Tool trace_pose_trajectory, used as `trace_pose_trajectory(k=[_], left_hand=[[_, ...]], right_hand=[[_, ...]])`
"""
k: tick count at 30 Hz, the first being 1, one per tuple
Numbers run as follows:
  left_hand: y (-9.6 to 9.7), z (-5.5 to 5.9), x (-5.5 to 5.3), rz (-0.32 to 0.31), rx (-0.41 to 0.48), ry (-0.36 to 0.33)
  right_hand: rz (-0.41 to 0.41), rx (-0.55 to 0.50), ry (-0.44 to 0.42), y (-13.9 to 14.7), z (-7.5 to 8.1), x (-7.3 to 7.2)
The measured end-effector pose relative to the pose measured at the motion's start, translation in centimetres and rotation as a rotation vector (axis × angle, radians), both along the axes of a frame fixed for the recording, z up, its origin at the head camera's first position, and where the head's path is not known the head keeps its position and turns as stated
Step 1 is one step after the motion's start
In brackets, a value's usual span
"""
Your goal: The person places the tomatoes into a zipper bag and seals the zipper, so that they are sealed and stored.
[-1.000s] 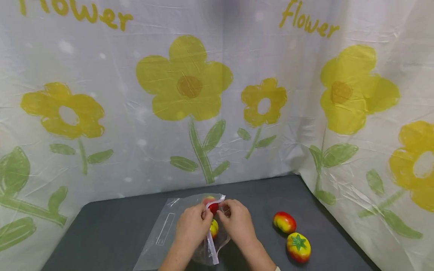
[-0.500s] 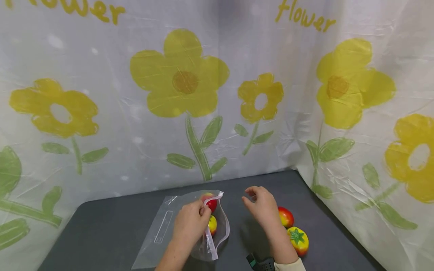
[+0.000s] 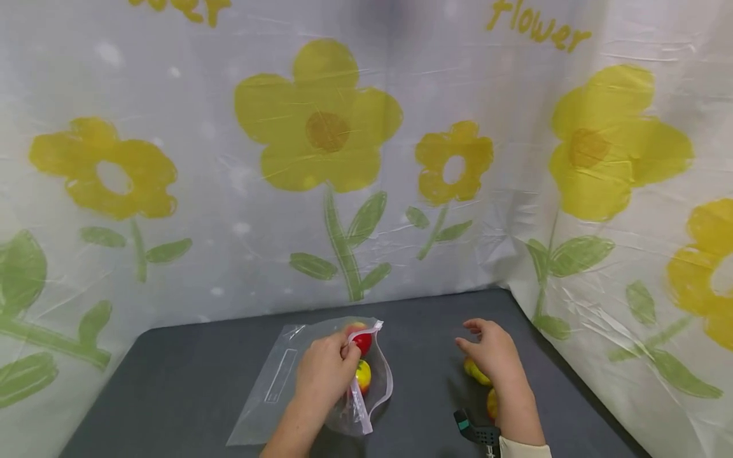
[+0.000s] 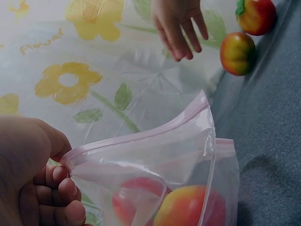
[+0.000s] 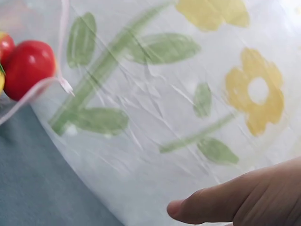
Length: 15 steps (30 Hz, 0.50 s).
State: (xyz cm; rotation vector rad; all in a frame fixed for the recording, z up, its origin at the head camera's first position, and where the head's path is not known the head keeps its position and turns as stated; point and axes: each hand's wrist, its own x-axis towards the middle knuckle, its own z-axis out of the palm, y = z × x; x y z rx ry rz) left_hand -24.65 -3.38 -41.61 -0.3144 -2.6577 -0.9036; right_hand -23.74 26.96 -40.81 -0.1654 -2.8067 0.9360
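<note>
A clear zip bag (image 3: 273,397) with a pale pink zip edge lies on the dark table, its mouth gaping to the right. My left hand (image 3: 323,369) pinches that zip edge between thumb and fingers, as the left wrist view also shows. Through the plastic show a red fruit (image 3: 363,342) and a yellow-and-red fruit (image 3: 363,375). My right hand (image 3: 497,356) holds nothing, its fingers loosely bent above two red-and-yellow fruits at the right. It partly hides the farther fruit (image 3: 476,371) and most of the nearer one (image 3: 492,404), whose green leafy top (image 4: 241,6) shows in the left wrist view.
A white curtain (image 3: 189,273) printed with yellow flowers stands behind the table (image 3: 189,381) and along its right side. A dark strap with a buckle (image 3: 478,432) hangs at the right wrist, beside a cream sleeve (image 3: 523,448).
My right hand has let go of the bag's edge and moved right, over the two loose fruits. The bag's mouth has spread wider. My left hand keeps its pinch in about the same place.
</note>
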Motion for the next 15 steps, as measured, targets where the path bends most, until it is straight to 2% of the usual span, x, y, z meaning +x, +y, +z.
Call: trace_pose_trajectory(k=[9, 15], left_hand=[[0.2, 0.2, 0.3, 0.016, -0.003, -0.039], [0.1, 0.1, 0.3, 0.013, 0.006, -0.028]], right_hand=[[-0.044, -0.022, -0.139, 3.4, -0.4, 0.3], [-0.043, -0.04, -0.253, 4.6, -1.1, 0.2]])
